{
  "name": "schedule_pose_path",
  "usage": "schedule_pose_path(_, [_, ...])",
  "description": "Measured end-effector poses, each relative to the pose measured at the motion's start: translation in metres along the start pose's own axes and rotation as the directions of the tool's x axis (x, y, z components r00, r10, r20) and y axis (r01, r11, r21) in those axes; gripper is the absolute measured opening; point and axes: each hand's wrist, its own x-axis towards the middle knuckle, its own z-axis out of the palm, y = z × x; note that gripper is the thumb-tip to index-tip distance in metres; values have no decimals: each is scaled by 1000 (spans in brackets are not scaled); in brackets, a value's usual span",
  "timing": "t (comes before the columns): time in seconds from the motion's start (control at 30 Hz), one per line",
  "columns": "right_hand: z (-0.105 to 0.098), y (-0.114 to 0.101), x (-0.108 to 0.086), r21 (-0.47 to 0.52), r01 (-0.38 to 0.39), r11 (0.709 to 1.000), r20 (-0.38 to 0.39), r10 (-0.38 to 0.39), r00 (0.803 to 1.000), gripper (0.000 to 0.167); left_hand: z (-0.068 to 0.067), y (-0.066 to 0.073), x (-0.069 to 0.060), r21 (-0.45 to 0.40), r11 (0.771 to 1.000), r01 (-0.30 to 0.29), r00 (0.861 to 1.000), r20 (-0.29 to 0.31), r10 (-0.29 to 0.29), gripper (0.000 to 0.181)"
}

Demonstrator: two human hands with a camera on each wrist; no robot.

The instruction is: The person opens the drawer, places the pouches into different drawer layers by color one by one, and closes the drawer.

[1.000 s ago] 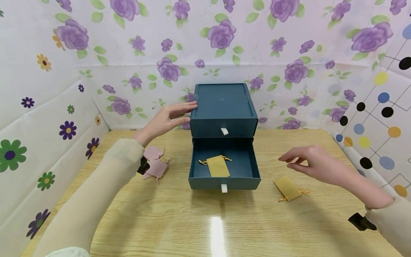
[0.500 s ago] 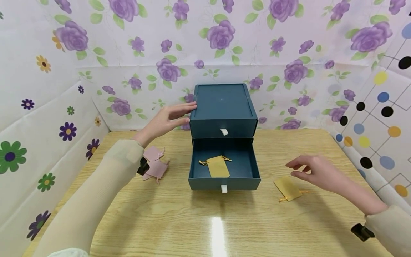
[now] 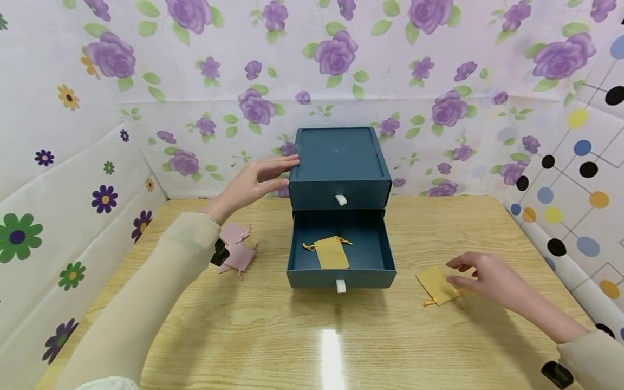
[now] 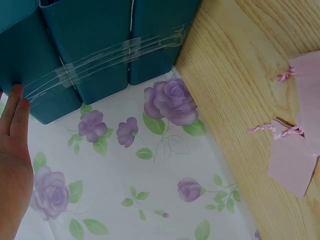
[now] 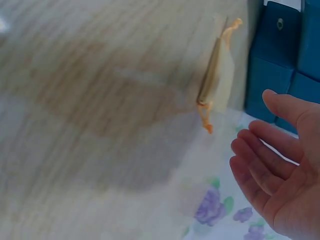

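Observation:
A dark blue drawer box (image 3: 341,154) stands at the back middle of the table, its lower drawer (image 3: 302,254) pulled out. In that drawer lies a yellow drawstring pouch (image 3: 331,253). My left hand (image 3: 248,184) rests its extended fingers against the box's upper left side; in the left wrist view the fingers (image 4: 16,117) touch the blue side wall. A second yellow drawstring pouch (image 3: 435,284) lies on the table, right of the box. Just above its right edge hovers my right hand (image 3: 492,279), fingers loosely bent, holding nothing; the right wrist view shows the pouch (image 5: 215,75) apart from the fingertips.
Pink drawstring pouches (image 3: 239,254) lie in a small pile left of the box, below my left forearm. White tabs (image 3: 340,286) hang on the drawer fronts. Flower-printed cloth (image 3: 336,76) stands behind the wooden table (image 3: 253,336), and patterned cloth rises at both sides.
My right hand has moved down and slightly right, coming lower over the yellow pouch on the table. The left hand, the box and the pouches stay where they were.

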Motion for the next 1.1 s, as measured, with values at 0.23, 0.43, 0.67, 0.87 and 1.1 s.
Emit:
schedule_pose_path(0.23, [11,8,-7,13,-39,999,42,39,998,38,1,-27,6,-4,1000,-8,1000,-25,8,48])
schedule_pose_path(0.43, [20,14,-9,15,-29,999,88,28,996,42,0,-32,6,4,999,-37,999,-28,37,47])
schedule_pose_path(0.67, [22,15,-10,28,-49,998,110,46,993,42,-1,-24,4,10,999,-40,999,-17,41,46])
schedule_pose_path(0.87, [25,15,-9,30,-68,997,93,65,994,37,-2,-1,1,19,1000,-17,1000,4,17,47])
schedule_pose_path(1.1, [26,14,-6,42,-110,993,119,105,987,33,-2,1,0,23,999,-27,1000,6,27,47])
